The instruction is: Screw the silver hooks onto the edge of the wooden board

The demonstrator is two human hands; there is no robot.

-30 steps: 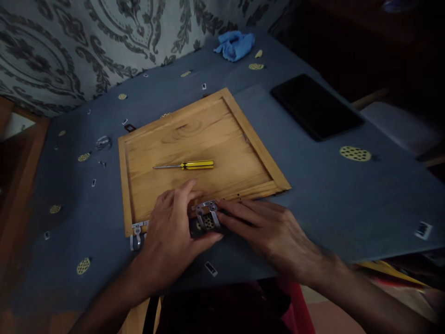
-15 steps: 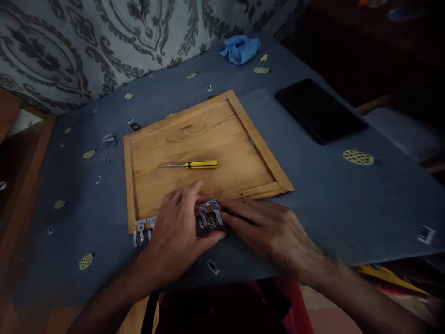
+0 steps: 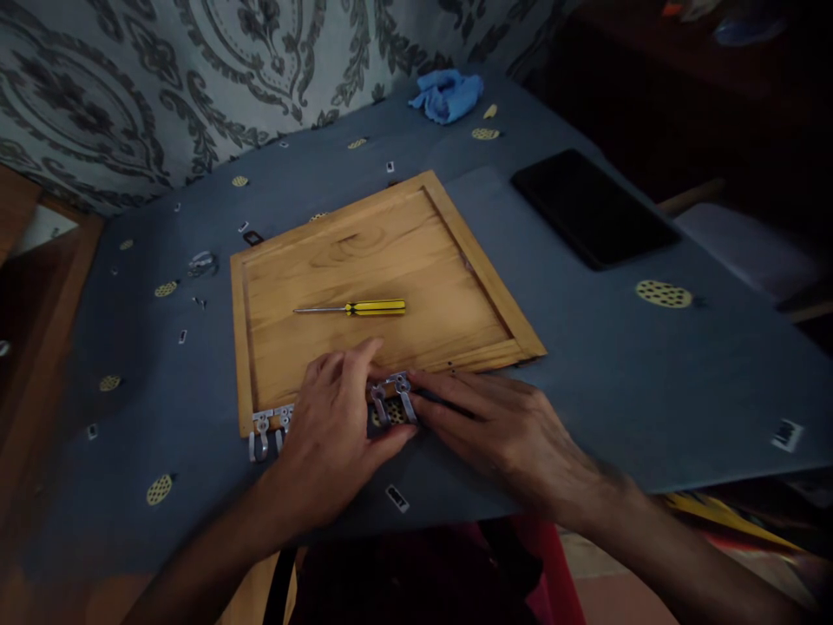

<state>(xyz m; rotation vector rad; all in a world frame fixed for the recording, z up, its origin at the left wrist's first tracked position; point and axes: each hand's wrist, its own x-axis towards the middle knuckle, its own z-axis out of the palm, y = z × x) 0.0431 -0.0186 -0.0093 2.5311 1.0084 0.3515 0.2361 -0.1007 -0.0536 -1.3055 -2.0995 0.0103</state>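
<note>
A rail of silvery metal hooks (image 3: pixel 402 392) lies along the near edge of a framed wooden board (image 3: pixel 364 260). Its left hooks and those between my hands show; its middle is covered. Over that middle lies my left hand (image 3: pixel 331 425), fingers bent against the rail and the board, thumb stretched toward the right hooks. My right hand (image 3: pixel 498 425) has its fingers close together, their tips on the rail's right end; its thumb is hidden. On the board, beyond my hands, rests a screwdriver (image 3: pixel 376 307) with a yellow and black handle, its tip pointing left.
Left of the board are small screws (image 3: pixel 199 302) and a shiny metal piece (image 3: pixel 202 263). A black tablet-like slab (image 3: pixel 593 208) lies to the right. At the back, a crumpled blue cloth (image 3: pixel 448 95) sits on the blue tablecloth (image 3: pixel 625 391) near the patterned wall (image 3: pixel 260 61).
The view has shifted slightly, so things on the right appear a little further left. My hands keep nearly the same place on the hook rail, and the screwdriver lies still.
</note>
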